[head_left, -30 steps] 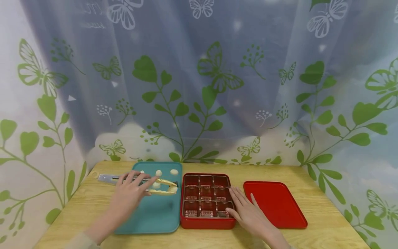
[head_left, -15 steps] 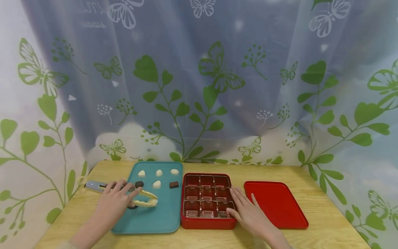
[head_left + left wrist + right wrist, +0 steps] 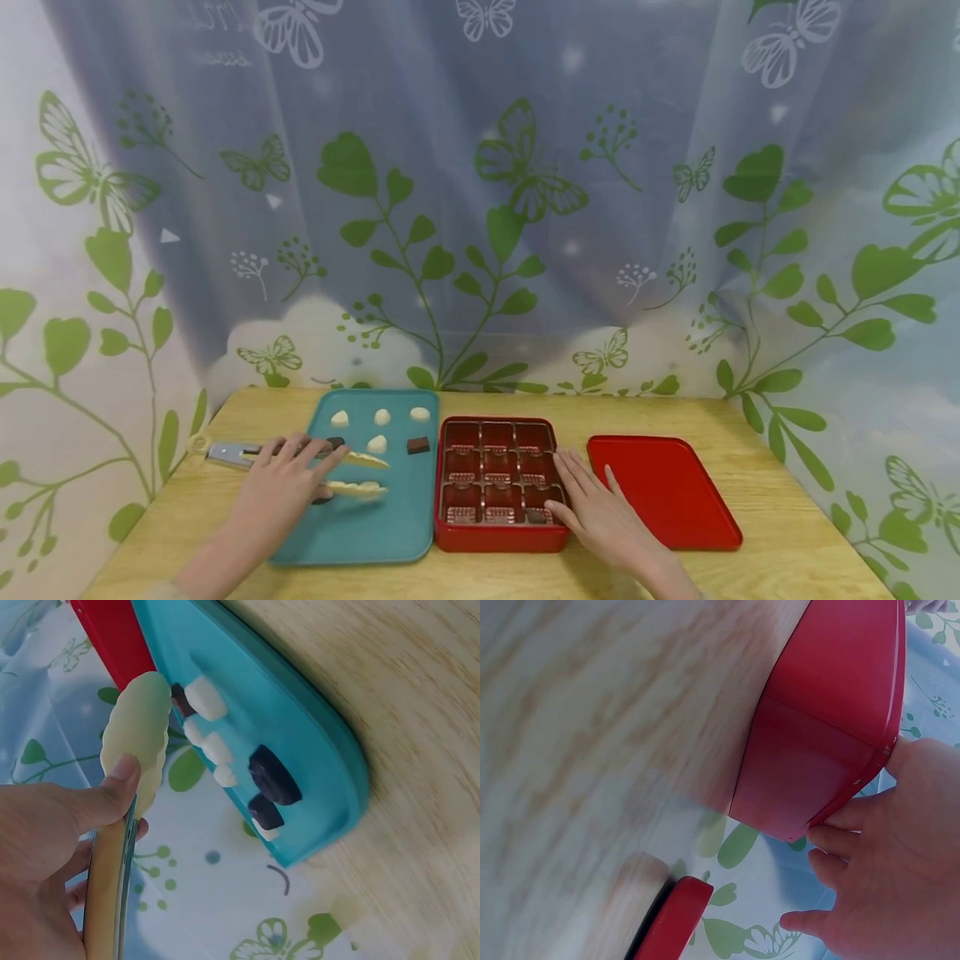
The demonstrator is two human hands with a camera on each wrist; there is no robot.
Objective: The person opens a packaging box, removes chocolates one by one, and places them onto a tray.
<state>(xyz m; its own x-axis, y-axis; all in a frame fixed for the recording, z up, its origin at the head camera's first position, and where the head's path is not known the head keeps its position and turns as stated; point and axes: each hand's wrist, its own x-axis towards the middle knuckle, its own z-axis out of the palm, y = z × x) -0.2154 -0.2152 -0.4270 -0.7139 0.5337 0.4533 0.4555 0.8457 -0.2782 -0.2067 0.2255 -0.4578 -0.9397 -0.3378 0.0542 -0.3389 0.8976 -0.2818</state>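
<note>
My left hand (image 3: pixel 277 477) holds a pair of tongs (image 3: pixel 363 459) with a grey handle and cream scalloped tips. In the head view the tips stand apart, low over the teal tray (image 3: pixel 375 537). A white chocolate piece (image 3: pixel 370 487) lies by the nearer tip; whether they touch I cannot tell. Several more white pieces (image 3: pixel 378 444) and a brown square chocolate (image 3: pixel 417 445) lie on the tray. Dark chocolates (image 3: pixel 274 776) sit partly behind my left hand. My right hand (image 3: pixel 600 512) rests with straight fingers on the right rim of a red compartment box (image 3: pixel 502 540).
A red lid (image 3: pixel 663 492) lies on the wooden table (image 3: pixel 772 533) right of the box. Clear dividers split the box into several cells; a dark patch shows in the front right one. A printed curtain (image 3: pixel 480 250) hangs behind the table.
My left hand has moved left with the tongs, from near the box toward the tray's middle. The tongs' tips have spread apart. My right hand stays at the box rim.
</note>
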